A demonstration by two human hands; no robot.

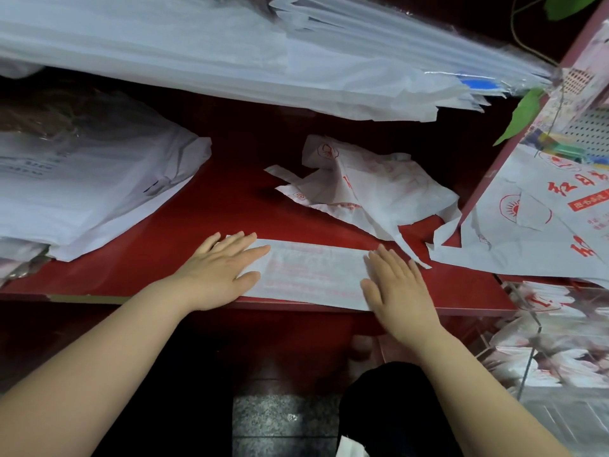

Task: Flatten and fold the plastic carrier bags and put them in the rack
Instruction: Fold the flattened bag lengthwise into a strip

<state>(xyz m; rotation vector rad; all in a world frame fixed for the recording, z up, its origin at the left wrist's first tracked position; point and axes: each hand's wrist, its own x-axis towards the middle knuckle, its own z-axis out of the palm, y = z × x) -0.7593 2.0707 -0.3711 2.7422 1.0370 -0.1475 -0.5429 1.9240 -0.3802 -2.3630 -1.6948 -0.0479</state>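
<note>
A white carrier bag with red print, folded into a long flat strip (313, 273), lies along the front edge of the red shelf (211, 206). My left hand (219, 272) presses flat on the strip's left end with fingers straight. My right hand (397, 285) presses flat on its right end. Behind the strip lies a crumpled white bag with red print (365, 186). A clear rack (560, 344) at the lower right holds several folded bags.
A stack of white bags (85, 192) sits at the left of the shelf. Long white bags (230, 51) hang over the shelf from above. A spread printed bag (534, 225) drapes over the right side. Green leaves (524, 113) hang at the upper right.
</note>
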